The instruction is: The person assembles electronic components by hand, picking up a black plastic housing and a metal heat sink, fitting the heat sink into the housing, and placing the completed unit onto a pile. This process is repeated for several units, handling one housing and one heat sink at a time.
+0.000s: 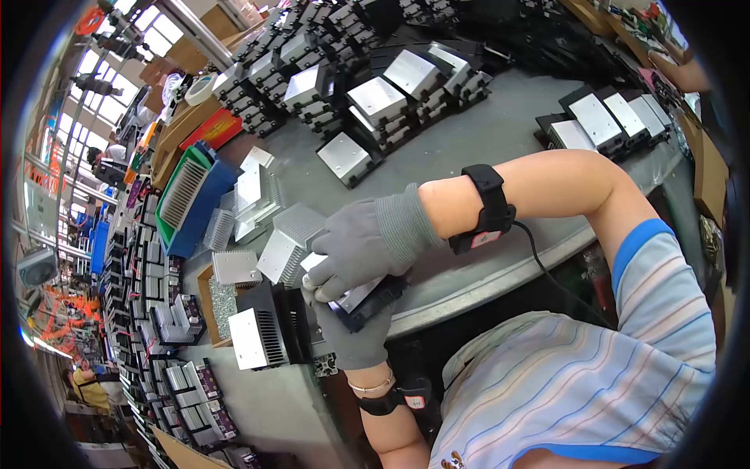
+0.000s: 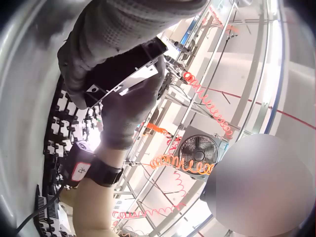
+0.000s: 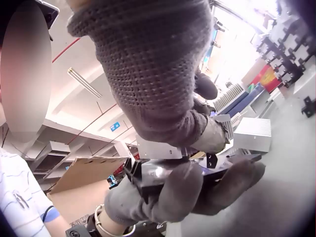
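My gloved left hand (image 1: 355,340) grips a black plastic housing (image 3: 150,180) from below, fingers curled round its side. From above, my gloved right hand (image 1: 361,238) holds a silver metal heat sink (image 3: 159,149) against the housing. In the head view, a silver face (image 1: 358,295) shows between the two gloves, while much of both parts is hidden by fingers. The left wrist view shows the dark side of the housing (image 2: 121,71) under the left glove (image 2: 118,29), with the right glove (image 2: 129,111) behind it.
Loose finned heat sinks (image 1: 281,254) lie just beyond the hands. A box of small metal parts (image 1: 223,305) and a larger black-and-silver heat sink (image 1: 250,340) are nearby. Stacked assemblies (image 1: 379,102) fill the back; a blue bin (image 1: 187,207) stands left. The table edge (image 1: 469,293) curves close by.
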`<state>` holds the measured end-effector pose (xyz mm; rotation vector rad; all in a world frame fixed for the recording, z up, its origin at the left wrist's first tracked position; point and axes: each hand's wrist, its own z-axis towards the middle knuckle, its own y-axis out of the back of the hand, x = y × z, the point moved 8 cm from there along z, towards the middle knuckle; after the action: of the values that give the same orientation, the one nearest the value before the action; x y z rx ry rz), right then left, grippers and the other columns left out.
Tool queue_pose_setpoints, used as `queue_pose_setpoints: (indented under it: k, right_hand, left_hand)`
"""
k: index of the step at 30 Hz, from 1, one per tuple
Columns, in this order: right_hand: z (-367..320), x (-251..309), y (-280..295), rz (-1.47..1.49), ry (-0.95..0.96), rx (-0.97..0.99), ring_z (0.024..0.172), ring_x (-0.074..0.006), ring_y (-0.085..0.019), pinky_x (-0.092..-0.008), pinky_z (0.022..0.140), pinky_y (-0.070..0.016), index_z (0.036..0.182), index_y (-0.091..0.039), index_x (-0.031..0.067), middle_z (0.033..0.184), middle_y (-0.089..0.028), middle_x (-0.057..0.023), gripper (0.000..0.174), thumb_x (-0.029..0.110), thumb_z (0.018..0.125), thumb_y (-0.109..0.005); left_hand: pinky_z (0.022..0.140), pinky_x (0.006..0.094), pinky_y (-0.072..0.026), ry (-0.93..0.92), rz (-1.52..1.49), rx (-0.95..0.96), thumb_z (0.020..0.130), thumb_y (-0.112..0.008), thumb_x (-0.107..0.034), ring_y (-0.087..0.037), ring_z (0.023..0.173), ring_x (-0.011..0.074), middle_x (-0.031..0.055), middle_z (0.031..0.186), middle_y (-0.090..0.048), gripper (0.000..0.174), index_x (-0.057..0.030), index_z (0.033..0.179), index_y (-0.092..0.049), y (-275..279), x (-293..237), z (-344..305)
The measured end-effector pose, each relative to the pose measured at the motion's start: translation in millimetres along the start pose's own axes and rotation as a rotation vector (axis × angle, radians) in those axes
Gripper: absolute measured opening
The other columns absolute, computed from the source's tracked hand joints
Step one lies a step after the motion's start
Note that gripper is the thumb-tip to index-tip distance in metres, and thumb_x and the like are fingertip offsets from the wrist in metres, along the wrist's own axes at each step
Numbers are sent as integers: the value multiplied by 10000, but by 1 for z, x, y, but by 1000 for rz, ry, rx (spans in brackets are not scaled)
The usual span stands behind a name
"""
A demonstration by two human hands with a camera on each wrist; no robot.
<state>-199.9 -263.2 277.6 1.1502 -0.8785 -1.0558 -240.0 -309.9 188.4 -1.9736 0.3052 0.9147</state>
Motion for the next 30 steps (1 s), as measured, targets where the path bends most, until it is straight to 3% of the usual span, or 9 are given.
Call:
queue_pose_setpoints:
  k: [1, 3, 12, 19, 21, 24, 25, 28, 30]
  right_hand:
    - [-2, 0, -3, 29, -26, 16, 953, -229, -552, -340, 732, -514, 1111, -535, 180, 1111, -537, 26, 479, 92, 661, -670]
    - [-7, 4, 5, 53, -30, 2, 944, -237, -556, -347, 730, -517, 1097, -538, 172, 1096, -537, 17, 465, 88, 659, -670]
    - [-10, 4, 9, 113, -117, 97, 944, -262, -582, -385, 720, -525, 1051, -552, 142, 1021, -543, -20, 447, 90, 629, -689]
    - [-15, 1, 9, 137, -146, 131, 927, -275, -587, -394, 726, -519, 1062, -543, 106, 1015, -551, -56, 444, 88, 638, -674]
    - [-14, 2, 5, 147, -148, 101, 926, -288, -596, -399, 731, -509, 1053, -559, 114, 1024, -566, -66, 417, 114, 651, -667]
    - [-22, 11, -1, 112, -118, -35, 924, -299, -604, -403, 729, -502, 1036, -575, 108, 1042, -573, -75, 389, 149, 661, -667]
    - [-28, 18, 3, 90, -80, -141, 924, -296, -604, -401, 722, -506, 1029, -575, 95, 1051, -566, -75, 388, 159, 659, -675]
    - [-33, 19, 0, 35, -146, -35, 901, -263, -579, -366, 667, -526, 1118, -517, 78, 1068, -537, -88, 332, 133, 793, -550]
    - [-36, 4, 1, -35, -199, -99, 913, -263, -576, -367, 662, -526, 1142, -506, 79, 1082, -528, -98, 346, 148, 804, -538]
  left_hand:
    - [816, 262, -483, 8, 9, 2, 483, -888, -270, -593, 933, 171, 88, 1077, -585, 891, -46, 1209, -423, 6, 4, 2]
    - [758, 279, -506, -691, 1307, 82, 495, -877, -275, -613, 888, 177, 94, 1044, -610, 848, -40, 1191, -453, -6, -25, -3]
    - [512, 294, -467, -924, 1645, 172, 587, -801, -211, -624, 556, 174, 33, 594, -644, 212, -58, 667, -678, -19, -15, -2]
    - [482, 291, -459, -943, 1602, 204, 609, -788, -184, -599, 505, 147, 23, 559, -625, 221, -48, 736, -669, -2, -15, 8]
    - [614, 290, -505, -586, 1349, 53, 577, -805, -153, -637, 692, 159, 60, 779, -659, 453, -41, 966, -602, 34, -11, 25]
    - [800, 303, -495, -941, 1322, 138, 540, -825, -135, -593, 948, 181, 97, 1058, -584, 727, -55, 1157, -450, -1, -23, -13]
    - [893, 336, -444, -904, 1273, 188, 342, -890, -171, -553, 1029, 254, 123, 1131, -540, 908, -49, 1147, -488, 8, -16, -4]
    - [922, 329, -444, -757, 1277, 180, 485, -849, -122, -498, 1104, 227, 94, 1217, -472, 1044, -75, 1358, -279, -17, -16, -1]
    - [944, 347, -432, 150, -139, 37, 452, -847, -72, -486, 1125, 239, 88, 1268, -438, 1195, -101, 1432, -163, -15, 12, 24]
